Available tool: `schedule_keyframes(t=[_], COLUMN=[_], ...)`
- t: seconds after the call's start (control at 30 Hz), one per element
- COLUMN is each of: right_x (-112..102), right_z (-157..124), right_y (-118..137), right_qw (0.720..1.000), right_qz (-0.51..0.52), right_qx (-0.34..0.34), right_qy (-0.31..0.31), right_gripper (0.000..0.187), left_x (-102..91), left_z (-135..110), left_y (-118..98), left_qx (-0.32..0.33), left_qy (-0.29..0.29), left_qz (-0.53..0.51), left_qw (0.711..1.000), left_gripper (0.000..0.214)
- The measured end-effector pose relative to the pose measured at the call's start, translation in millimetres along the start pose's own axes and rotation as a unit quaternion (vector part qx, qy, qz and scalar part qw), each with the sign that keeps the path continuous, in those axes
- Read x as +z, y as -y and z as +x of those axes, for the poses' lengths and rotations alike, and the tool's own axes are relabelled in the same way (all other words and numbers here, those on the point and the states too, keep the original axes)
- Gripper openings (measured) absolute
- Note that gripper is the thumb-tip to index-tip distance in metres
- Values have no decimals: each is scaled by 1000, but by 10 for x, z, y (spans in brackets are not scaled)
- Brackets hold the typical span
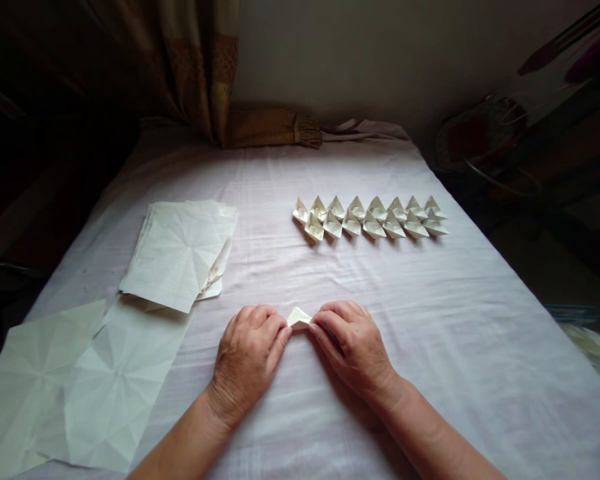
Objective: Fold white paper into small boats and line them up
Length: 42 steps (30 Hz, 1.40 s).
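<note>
A small folded white paper piece (298, 317) lies on the white cloth between my two hands. My left hand (249, 353) has its fingers curled and pinches the piece's left side. My right hand (351, 345) is curled too and pinches the right side. Most of the paper is hidden under my fingers; only one pointed corner shows. Both hands rest low on the cloth near the front edge.
Two rows of several finished folded paper boats (370, 219) sit behind the hands to the right. A stack of creased white sheets (180, 253) lies at the left, with two loose creased sheets (75, 387) in front of it. Curtain (205, 67) and wall stand behind the cloth-covered table (455, 320).
</note>
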State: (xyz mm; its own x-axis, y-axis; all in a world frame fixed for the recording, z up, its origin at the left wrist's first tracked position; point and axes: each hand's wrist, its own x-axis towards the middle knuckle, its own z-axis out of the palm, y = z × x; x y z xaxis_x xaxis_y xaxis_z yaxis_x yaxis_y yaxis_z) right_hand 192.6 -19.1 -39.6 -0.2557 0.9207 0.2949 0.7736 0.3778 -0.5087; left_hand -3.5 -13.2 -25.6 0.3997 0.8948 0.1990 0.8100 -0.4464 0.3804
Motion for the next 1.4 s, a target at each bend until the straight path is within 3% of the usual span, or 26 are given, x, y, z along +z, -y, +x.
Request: schedule_keyframes(t=[0.47, 0.73, 1.0, 1.4], right_x=[48, 52, 49, 65], right_z=[73, 85, 81, 78], right_y=[101, 97, 88, 105], right_qw=[996, 996, 995, 994], right_qz=[-68, -68, -81, -95], right_qx=[51, 54, 50, 50], right_qy=[2, -7, -1, -12], right_gripper=[25, 23, 23, 22], left_x=[62, 54, -10, 0], left_z=[82, 48, -25, -11], left_y=[-59, -61, 38, 4], left_qx=[-39, -59, -52, -71], left_qy=[14, 1, 6, 17], left_qz=[87, 59, -35, -21], left_qw=[995, 996, 998, 997], left_gripper=[17, 15, 7, 9])
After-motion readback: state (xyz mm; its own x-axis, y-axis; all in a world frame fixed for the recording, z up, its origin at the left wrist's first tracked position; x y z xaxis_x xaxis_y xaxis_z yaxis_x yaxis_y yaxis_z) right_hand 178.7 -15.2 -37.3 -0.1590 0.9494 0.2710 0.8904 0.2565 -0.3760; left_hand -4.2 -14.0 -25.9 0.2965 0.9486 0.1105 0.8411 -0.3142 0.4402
